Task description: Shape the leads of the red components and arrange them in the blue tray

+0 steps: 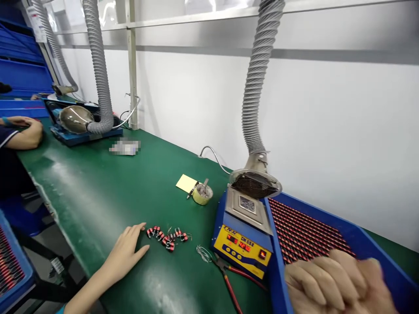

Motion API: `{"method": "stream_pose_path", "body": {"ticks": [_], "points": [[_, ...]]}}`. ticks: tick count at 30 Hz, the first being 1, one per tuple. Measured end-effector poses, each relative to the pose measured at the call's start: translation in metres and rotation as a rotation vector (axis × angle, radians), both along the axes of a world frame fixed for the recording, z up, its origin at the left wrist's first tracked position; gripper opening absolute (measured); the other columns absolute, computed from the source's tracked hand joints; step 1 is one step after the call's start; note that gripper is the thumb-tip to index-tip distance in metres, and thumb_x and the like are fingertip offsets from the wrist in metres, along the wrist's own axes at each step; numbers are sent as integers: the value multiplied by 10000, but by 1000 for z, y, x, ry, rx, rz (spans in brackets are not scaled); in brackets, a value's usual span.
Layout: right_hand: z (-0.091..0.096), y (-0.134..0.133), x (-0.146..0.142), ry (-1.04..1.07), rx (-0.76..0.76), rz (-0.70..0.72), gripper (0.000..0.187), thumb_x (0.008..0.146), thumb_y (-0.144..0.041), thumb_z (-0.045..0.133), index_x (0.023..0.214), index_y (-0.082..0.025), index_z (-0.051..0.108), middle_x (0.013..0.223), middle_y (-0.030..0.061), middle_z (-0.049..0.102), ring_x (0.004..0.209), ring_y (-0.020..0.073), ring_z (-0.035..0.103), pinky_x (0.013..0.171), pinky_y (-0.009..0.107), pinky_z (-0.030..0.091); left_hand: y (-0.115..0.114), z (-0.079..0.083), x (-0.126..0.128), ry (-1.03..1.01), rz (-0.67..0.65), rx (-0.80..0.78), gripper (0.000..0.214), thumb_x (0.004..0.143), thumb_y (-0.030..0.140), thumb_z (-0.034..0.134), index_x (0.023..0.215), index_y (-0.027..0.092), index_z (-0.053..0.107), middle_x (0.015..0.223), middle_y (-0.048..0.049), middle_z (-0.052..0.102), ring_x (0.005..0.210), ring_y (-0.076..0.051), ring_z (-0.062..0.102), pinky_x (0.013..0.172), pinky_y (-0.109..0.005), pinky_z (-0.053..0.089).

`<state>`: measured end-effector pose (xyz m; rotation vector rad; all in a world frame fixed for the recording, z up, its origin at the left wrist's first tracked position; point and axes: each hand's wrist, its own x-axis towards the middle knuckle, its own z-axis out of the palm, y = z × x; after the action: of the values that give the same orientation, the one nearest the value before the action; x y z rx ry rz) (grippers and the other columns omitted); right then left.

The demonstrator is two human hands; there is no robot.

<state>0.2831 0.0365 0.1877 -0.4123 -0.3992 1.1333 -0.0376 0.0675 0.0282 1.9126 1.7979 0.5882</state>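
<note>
My left hand point(126, 250) lies flat on the green bench top point(98, 192) with fingers stretched out, its fingertips just short of a small cluster of red wound coils point(167, 237). It holds nothing. My right hand point(337, 281) is inside the blue tray point(369, 244) at the lower right, over rows of red coils point(303, 233). Its fingers are curled downward and blurred; whether anything is under them is hidden. Between the hands stands a blue and yellow solder pot point(244, 226) with a lit red display.
A grey fume hose with a round hood point(255, 181) hangs over the solder pot. A tape roll point(202, 194), a yellow note pad point(186, 183) and red-handled cutters point(229, 283) lie nearby. Another person's arm point(22, 133) rests at the far left beside a second solder station point(81, 124).
</note>
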Motion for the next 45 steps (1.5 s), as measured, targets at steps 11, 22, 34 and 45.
{"method": "stream_pose_path", "body": {"ticks": [11,22,34,45], "points": [[-5,10,-1,-373,29,167,342,824,-577,560,917,-275,694,1018,41,680,1086,231,606,950,363,499,31,54,22,-83,-197,-48,271,854,475,500,911,232,605,927,-34,657,887,-245,622,760,-321,482],[-16,11,-17,-657,-42,-20,213,697,-386,802,690,-238,649,820,-8,640,770,130,596,726,204,479,25,184,159,-855,-665,36,229,734,132,715,919,265,709,1120,17,653,1082,-170,574,945,-219,396],[-31,28,-26,-356,-135,39,236,623,-265,860,773,-212,686,824,8,672,737,140,651,691,243,551,50,163,166,-1199,-700,-61,174,804,163,663,917,218,782,966,-63,754,922,-213,661,821,-277,499],[-41,31,-39,-340,-94,117,198,662,-249,835,752,-217,662,845,40,696,721,177,677,669,312,565,44,155,178,-1734,-191,-63,151,699,395,803,671,258,745,643,50,729,679,-91,664,809,-197,517]]}}
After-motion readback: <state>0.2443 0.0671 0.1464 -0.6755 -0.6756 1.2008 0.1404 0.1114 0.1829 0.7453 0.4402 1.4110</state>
